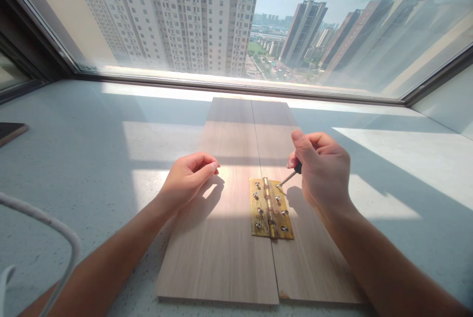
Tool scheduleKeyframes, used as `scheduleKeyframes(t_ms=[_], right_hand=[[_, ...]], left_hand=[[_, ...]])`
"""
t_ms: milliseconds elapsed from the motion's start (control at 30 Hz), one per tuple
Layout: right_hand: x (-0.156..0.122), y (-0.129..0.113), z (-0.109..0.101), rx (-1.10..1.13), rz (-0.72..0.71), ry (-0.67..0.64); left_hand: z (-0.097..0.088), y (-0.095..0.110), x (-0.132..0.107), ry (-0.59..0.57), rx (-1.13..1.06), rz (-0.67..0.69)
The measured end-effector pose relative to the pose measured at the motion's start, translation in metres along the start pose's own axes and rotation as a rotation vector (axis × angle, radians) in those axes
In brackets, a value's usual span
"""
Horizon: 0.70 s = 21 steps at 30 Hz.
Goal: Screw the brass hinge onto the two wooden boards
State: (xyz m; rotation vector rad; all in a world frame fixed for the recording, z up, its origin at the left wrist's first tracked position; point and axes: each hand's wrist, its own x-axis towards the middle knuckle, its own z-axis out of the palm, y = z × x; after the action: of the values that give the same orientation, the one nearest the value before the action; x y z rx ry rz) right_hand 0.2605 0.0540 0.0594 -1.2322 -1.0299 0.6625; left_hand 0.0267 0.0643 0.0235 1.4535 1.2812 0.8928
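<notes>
A brass hinge [268, 208] lies opened flat across the seam between a left wooden board [218, 263] and a right wooden board [310, 272]. Several screws stand in its holes, some raised and tilted. My right hand [325, 169] is closed around the dark handle of a screwdriver [290, 177]; the shaft slants down to the left, its tip at the top right screw [278, 186]. Over the left board hovers my left hand [194, 174], thumb and fingertips pinched together. Whatever may be between those fingertips is too small to make out.
The boards lie on a pale speckled sill [92, 159] in front of a large window [236, 26]. A white cable [55, 228] curves in at the lower left. At the left edge sits a dark flat object [13, 132]. Sunlight and shadow stripe the surface.
</notes>
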Motion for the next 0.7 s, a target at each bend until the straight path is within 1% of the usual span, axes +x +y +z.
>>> scheduleKeyframes(t_ms=[33,100,167,200,233,300,333,367,400,433,500,633,700], right_hand=[[-0.002,0.000,0.001,0.004,-0.003,0.018],[-0.006,0.000,0.002,0.066,0.018,0.007],[-0.007,-0.002,0.001,0.139,0.041,-0.051],[-0.006,-0.004,0.000,0.164,0.058,-0.126],[-0.004,-0.006,-0.001,0.182,0.089,-0.238],[0.001,-0.009,-0.003,0.196,0.196,-0.535],[0.004,-0.010,-0.004,0.201,0.250,-0.661],[0.006,-0.011,-0.004,0.213,0.286,-0.736],[0.007,-0.011,-0.004,0.226,0.306,-0.766],[0.008,-0.010,-0.004,0.241,0.306,-0.758],[0.006,-0.008,-0.003,0.242,0.251,-0.665],[0.003,-0.002,-0.003,0.143,0.001,-0.341],[0.004,0.000,-0.005,0.125,-0.042,-0.234]], left_hand=[[0.000,0.000,0.000,-0.002,0.002,0.003],[-0.001,-0.001,0.000,-0.003,0.002,0.009],[-0.001,-0.001,0.000,-0.002,-0.001,0.012],[0.000,-0.001,0.000,0.000,-0.002,0.012],[0.000,-0.001,0.000,0.000,-0.001,0.012],[0.000,-0.002,0.000,0.003,-0.002,0.011],[0.000,-0.002,0.000,0.004,-0.002,0.008],[0.001,-0.002,0.001,0.006,-0.004,0.005],[0.001,-0.001,0.001,0.006,-0.007,0.002],[0.001,-0.001,0.001,0.006,-0.009,0.000],[0.001,-0.002,0.000,0.004,-0.014,-0.002],[0.001,-0.003,0.001,-0.003,-0.016,0.006],[0.001,-0.004,0.001,-0.004,-0.014,0.008]])
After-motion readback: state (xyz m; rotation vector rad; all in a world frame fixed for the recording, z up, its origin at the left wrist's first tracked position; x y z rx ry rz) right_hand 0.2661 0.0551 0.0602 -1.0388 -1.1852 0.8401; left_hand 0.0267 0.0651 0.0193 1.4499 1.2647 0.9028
